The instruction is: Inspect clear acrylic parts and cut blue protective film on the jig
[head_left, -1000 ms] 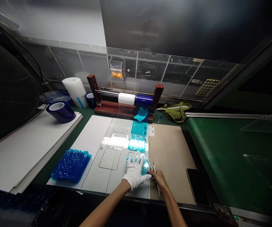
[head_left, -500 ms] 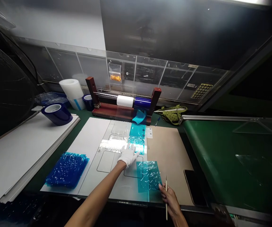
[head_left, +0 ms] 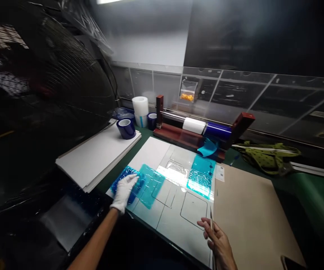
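Dim workshop, green-topped desk (head_left: 314,195) carrying a white template board (head_left: 179,221). Gloved left hand (head_left: 124,189), fingers flat and spread, presses a translucent teal film sheet (head_left: 150,183) onto the crinkled blue film stack (head_left: 122,176) at the board's left edge. Best to square edges before releasing. Bare right hand (head_left: 219,245) seems to pinch a thin stick (head_left: 211,223).

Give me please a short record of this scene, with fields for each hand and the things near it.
left hand: gloved left hand rests on a teal film sheet beside the blue film stack
right hand: bare right hand holds a thin stick tool
surface: white template board
behind: film roll holder
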Action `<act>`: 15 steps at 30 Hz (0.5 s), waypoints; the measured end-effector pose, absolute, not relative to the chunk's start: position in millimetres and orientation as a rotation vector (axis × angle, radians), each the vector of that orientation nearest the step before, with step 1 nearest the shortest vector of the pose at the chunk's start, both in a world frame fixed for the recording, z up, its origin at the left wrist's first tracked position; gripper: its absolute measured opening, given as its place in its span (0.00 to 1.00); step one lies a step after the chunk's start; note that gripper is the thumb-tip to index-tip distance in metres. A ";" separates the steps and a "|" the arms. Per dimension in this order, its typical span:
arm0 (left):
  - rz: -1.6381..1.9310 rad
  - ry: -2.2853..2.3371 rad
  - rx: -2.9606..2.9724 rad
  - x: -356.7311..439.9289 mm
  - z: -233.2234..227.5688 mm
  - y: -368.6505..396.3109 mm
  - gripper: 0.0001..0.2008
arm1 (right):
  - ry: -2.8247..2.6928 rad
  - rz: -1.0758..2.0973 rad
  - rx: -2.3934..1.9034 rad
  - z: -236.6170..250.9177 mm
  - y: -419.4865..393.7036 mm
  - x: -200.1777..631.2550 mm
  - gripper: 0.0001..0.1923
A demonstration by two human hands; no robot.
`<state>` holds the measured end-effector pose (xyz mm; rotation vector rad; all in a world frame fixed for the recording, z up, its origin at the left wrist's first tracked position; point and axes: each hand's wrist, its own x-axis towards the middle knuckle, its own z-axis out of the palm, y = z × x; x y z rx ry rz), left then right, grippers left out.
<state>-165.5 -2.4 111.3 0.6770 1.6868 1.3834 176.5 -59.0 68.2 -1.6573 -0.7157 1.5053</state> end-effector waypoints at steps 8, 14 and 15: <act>1.316 1.969 0.742 -257.8 106.7 0.2 0.14 | -0.774 1.484 -1.570 72.4 -34.8 167.1 0.27; 1.213 2.196 0.951 -263.4 96.2 2.5 0.17 | -0.939 1.393 -1.667 59.7 -22.5 172.2 0.29; 1.210 2.253 0.992 -263.9 97.9 4.0 0.20 | -0.980 1.346 -1.717 55.7 -19.7 172.9 0.29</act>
